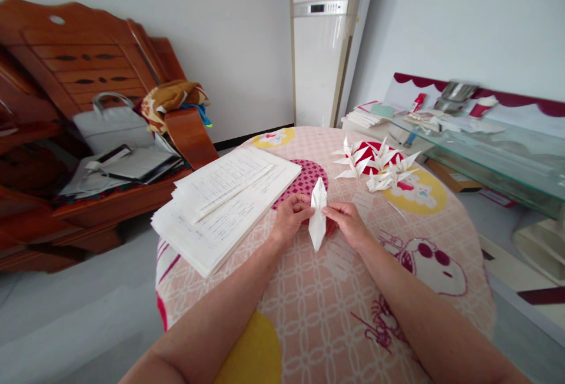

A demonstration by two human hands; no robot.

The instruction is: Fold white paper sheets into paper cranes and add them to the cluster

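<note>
A folded white paper piece, long and pointed at both ends, stands on edge on the round table's patterned cloth. My left hand pinches its left side and my right hand pinches its right side. Both hands rest on the cloth near the table's middle. Behind them lies a cluster of several finished white paper cranes.
A thick stack of printed paper sheets lies on the table's left part. A wooden bench with a grey bag and papers stands at left. A glass shelf with clutter is at right, a tall white air conditioner behind.
</note>
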